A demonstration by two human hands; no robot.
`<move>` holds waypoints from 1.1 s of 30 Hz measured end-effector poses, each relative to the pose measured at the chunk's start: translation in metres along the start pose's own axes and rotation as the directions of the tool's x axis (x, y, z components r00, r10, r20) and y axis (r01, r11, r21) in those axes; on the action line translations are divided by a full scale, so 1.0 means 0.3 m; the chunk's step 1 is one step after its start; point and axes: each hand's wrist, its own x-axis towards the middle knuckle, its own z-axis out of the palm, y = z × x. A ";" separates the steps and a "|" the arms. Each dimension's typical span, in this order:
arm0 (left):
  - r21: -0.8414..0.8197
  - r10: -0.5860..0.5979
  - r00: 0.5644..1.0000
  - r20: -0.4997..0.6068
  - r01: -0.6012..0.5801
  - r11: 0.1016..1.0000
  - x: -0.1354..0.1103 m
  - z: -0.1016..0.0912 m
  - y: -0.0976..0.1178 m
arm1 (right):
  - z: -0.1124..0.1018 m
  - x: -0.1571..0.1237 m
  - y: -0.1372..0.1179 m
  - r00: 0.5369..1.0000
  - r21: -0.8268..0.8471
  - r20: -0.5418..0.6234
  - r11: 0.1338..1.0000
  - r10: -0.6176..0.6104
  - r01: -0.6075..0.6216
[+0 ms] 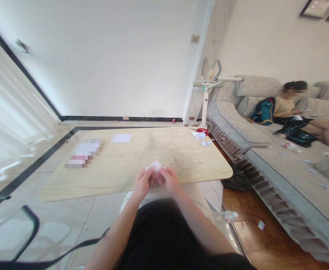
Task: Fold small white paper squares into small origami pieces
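Between my two hands is a small piece of white folded paper (156,165), its pointed top turned away from me. My left hand (144,181) pinches its left side, and my right hand (168,178) pinches the right side. Both are at the near edge of the pale wooden table (119,168). The fingers under the paper are partly hidden. A flat white sheet (121,138) lies farther back on the tabletop. Folded white paper pieces (199,135) rest at the far right corner, by something red (202,131).
A blurred-out pack (84,153) lies on the table's left part. At right, a person (289,107) sits on a grey sofa (265,138). An exercise machine (206,97) stands behind the table. A black bag (236,178) and a white bottle (230,216) are low at right.
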 end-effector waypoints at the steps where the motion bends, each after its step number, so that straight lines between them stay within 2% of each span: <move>1: 0.002 0.006 1.000 0.000 -0.006 1.000 0.000 0.000 0.000 | -0.001 0.001 0.003 1.000 0.010 -0.006 1.000 0.008 -0.008; 12: 0.029 0.010 1.000 -0.012 -0.009 1.000 0.009 -0.009 -0.018 | 0.001 -0.004 -0.003 1.000 0.005 0.025 1.000 -0.010 0.010; 19: 0.074 0.031 0.999 -0.032 -0.029 0.997 0.009 -0.007 -0.011 | -0.006 -0.006 -0.005 0.999 -0.039 0.012 0.999 0.031 -0.030; 21: 0.069 0.031 0.999 -0.035 -0.029 0.997 0.007 -0.004 -0.001 | -0.011 -0.009 -0.011 0.998 0.000 -0.003 0.998 0.068 -0.068; 24: 0.060 0.030 0.999 -0.039 -0.028 0.998 0.004 0.003 0.015 | -0.029 -0.016 -0.043 0.992 0.195 0.000 0.973 0.127 -0.124; 27: 0.009 0.045 0.998 -0.033 -0.045 0.999 0.004 0.009 0.024 | -0.057 -0.026 -0.100 0.996 0.433 0.036 0.897 0.084 -0.091; 30: -0.051 0.059 0.998 -0.038 -0.061 0.997 0.004 0.012 0.026 | -0.083 -0.039 -0.168 0.998 0.633 0.061 0.772 0.023 -0.057; 31: -0.058 0.060 0.997 -0.043 -0.062 0.996 0.005 0.012 0.026 | -0.089 -0.045 -0.190 0.999 0.705 0.048 0.708 0.003 -0.036; 33: -0.054 0.050 0.998 -0.049 -0.053 0.997 0.004 0.012 0.027 | -0.096 -0.057 -0.239 0.997 0.851 0.027 0.526 -0.069 0.014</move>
